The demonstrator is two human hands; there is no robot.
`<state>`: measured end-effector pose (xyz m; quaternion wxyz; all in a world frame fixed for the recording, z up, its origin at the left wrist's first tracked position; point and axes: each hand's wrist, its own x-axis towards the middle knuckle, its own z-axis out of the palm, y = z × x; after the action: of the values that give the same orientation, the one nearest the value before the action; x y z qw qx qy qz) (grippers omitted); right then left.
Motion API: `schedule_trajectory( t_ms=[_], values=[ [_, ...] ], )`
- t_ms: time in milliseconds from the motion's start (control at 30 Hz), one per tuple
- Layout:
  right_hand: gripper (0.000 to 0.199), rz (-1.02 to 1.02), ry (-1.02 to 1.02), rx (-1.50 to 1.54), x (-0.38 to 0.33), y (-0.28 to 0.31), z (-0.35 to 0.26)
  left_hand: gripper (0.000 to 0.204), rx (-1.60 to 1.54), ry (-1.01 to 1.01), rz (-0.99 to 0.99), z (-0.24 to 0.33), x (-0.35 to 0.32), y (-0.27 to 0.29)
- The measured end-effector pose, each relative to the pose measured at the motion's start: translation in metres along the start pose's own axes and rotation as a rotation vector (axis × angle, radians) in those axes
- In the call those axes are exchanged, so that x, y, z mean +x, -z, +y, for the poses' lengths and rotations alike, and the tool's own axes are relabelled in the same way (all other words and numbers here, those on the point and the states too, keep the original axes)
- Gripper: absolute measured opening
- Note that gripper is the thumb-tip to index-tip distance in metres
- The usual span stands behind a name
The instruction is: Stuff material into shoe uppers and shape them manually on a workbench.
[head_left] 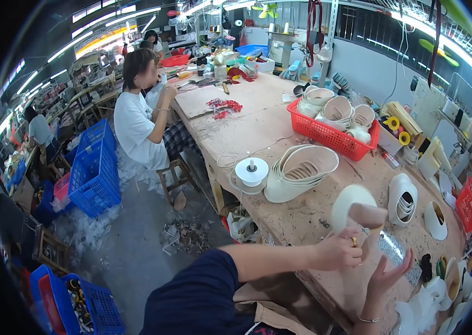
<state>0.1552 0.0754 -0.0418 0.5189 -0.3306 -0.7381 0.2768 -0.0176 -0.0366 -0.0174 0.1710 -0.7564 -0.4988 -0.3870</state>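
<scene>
My left hand, a ring on one finger, is closed on a cream shoe upper. The piece is raised over the near side of the workbench and smeared by motion; a strip of it hangs beside my fingers. Nothing shows in my right hand, whose fingers are spread just below and right of the upper. Beyond that hand a shiny metal plate lies on the bench. Nested cream uppers stand past my left hand, and smaller groups sit to the right.
A red basket of uppers and a white spool stand on the bench. White pieces crowd the near right. A seated person works at the left edge. Blue crates and scraps lie on the floor.
</scene>
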Motion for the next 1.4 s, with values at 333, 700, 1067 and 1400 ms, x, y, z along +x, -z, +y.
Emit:
schedule_trajectory(
  t_ms=[333, 700, 1067, 1400],
  values=[
    [0.042, -1.193, 0.145, -0.591, 0.027, 0.009, -0.046, 0.009, 0.480, -0.522, -0.364, 0.001, -0.037, -0.008],
    [0.021, -0.979, 0.153, -0.686, 0.032, 0.002, -0.017, 0.007, 0.303, -0.212, -0.144, -0.010, -0.032, -0.046],
    [0.023, -0.550, 0.216, -0.457, 0.025, 0.031, 0.035, 0.005, -0.251, -0.144, -0.238, -0.004, 0.035, -0.077],
    [0.025, -0.954, 0.092, -0.613, 0.021, 0.052, -0.027, 0.036, -0.698, 0.665, 0.883, -0.127, 0.078, 0.066]
  ],
)
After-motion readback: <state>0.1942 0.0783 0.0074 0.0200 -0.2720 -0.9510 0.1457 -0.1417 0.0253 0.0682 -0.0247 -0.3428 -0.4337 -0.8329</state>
